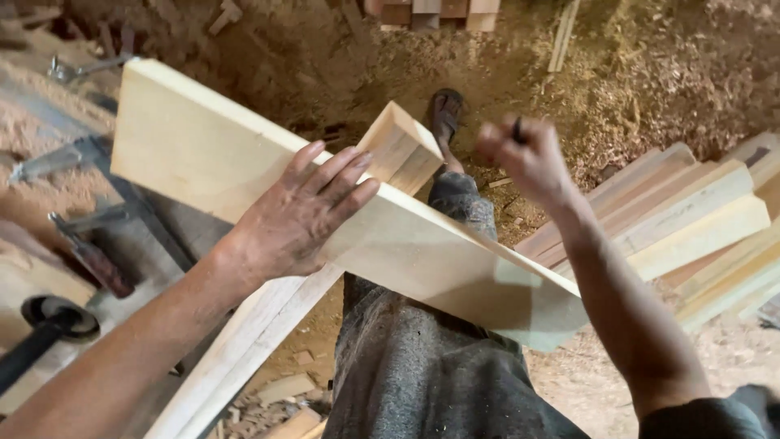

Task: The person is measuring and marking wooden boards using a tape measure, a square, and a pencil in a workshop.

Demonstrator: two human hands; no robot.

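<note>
place: wood workshop | floor: sawdust floor (650,73) across the top of the frame | right side: stack of cut planks (699,219) | left side: dusty workbench (49,203) with metal clamps (57,158)

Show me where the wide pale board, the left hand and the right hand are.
wide pale board (203,150): head view, bare upper face.
left hand (296,215): head view, back of hand.
right hand (524,154): head view, closed fist.

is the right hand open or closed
Closed: the right hand is curled into a fist around a small dark pencil-like thing.
</note>
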